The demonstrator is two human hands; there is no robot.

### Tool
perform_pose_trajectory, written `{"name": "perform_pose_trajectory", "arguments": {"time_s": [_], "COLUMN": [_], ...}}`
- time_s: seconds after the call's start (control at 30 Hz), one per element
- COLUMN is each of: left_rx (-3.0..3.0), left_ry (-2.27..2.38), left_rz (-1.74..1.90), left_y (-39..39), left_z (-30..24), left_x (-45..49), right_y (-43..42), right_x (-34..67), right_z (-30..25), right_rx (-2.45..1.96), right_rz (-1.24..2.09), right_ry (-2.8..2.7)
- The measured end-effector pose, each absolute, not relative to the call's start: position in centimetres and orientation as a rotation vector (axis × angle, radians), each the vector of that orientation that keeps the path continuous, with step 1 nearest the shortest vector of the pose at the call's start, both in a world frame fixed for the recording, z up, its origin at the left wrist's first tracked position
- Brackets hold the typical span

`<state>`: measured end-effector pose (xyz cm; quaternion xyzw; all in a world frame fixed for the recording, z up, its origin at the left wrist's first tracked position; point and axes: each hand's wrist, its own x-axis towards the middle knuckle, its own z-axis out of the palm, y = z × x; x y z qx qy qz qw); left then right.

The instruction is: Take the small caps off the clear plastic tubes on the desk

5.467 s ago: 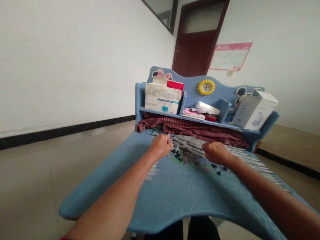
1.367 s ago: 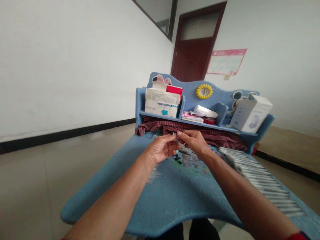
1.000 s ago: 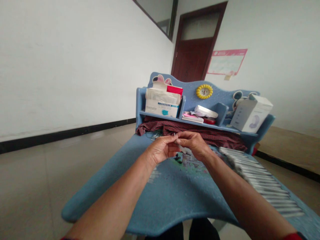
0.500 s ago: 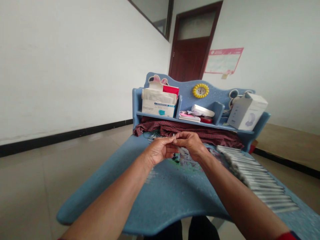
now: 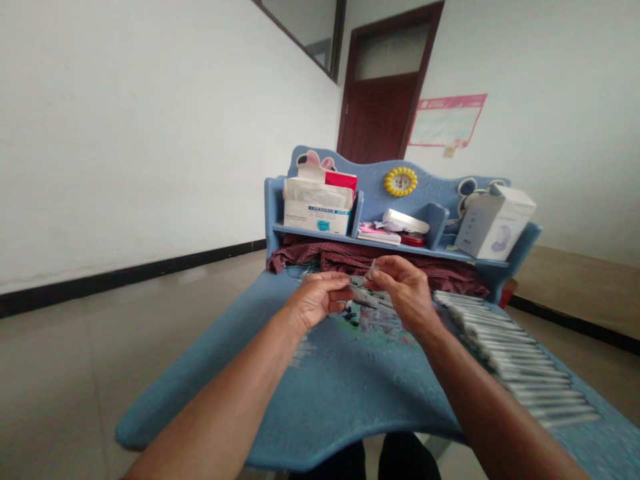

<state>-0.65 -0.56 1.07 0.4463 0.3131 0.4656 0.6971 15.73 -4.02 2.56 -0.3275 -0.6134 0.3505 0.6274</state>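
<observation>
My left hand (image 5: 325,295) hovers over the blue table (image 5: 320,413) with thumb and index finger pinched; what is between them is too small to make out. To its right, my right hand (image 5: 407,293) pinches a small clear plastic piece (image 5: 372,268) between thumb and fingertips. A gap separates the two hands. Beneath and behind them lies a loose heap of thin grey and clear parts (image 5: 373,298). Several small black pieces (image 5: 352,317) sit by the left fingertips.
A row of pale, pen-like tubes (image 5: 530,367) lies along the table's right side. Rumpled checked cloth (image 5: 325,257) runs under the shelf (image 5: 280,228). On the shelf stand a mask box (image 5: 315,213), a white box (image 5: 497,223) and some papers (image 5: 377,233).
My right hand has moved right, away from the left, with the small clear piece in its fingers. My left hand has stayed almost in place.
</observation>
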Motion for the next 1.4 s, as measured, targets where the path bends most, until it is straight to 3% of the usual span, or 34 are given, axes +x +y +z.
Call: {"name": "perform_pose_trajectory", "arguments": {"time_s": [0.27,1.1,1.4], "left_rx": [0.947,1.038,0.907], "left_ry": [0.768,0.847,0.827], "left_rz": [1.176,1.238,1.313], "left_y": [-0.6,-0.9,-0.3], "left_z": [1.4,1.1,1.5], "left_x": [-0.5,0.2,-0.8], "right_y": [-8.1,-8.1,-6.1], "right_x": [17.8,16.8,18.4], "right_z": [1.4,0.3,-1.5], "right_rx": [-1.111,-1.214,-1.712], "right_rz": [0.1,0.051,0.029], "right_ry": [-1.958,-1.897,-2.172]}}
